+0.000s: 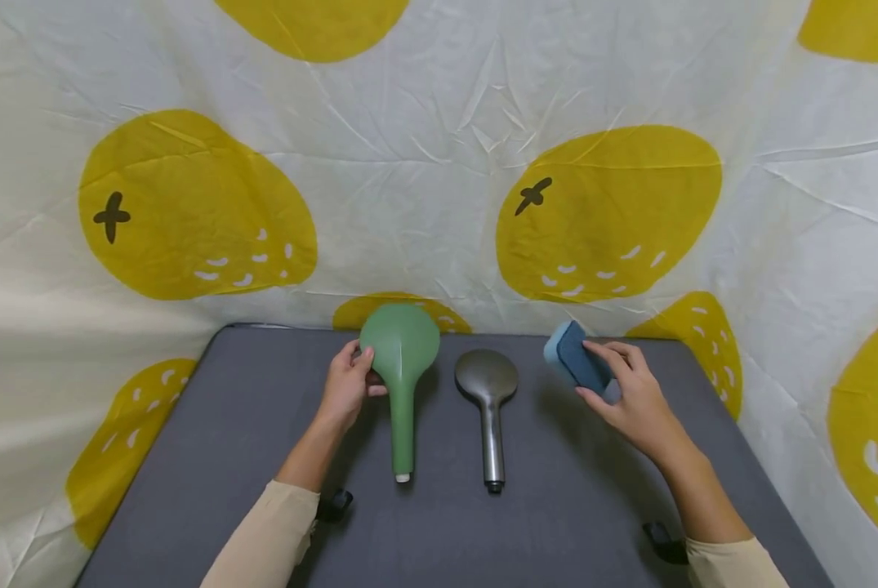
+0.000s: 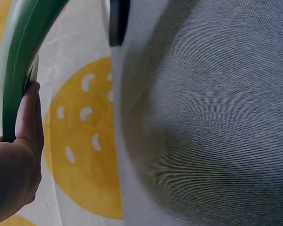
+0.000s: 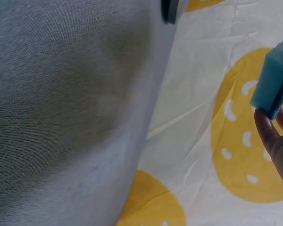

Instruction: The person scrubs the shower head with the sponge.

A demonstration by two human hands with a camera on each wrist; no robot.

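left hand (image 1: 346, 384) grips matte green shower head (image 1: 402, 359); right hand (image 1: 630, 396) pinches blue sponge (image 1: 577, 357).

No readable text
No letters, brands or numbers show anywhere; the backdrop cloth (image 1: 424, 180) carries only yellow fruit shapes with dark crosses

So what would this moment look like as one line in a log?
left hand: grips green plastic shower head | right hand: holds blue rectangular sponge | dark metallic shower head: lies untouched on grey mat
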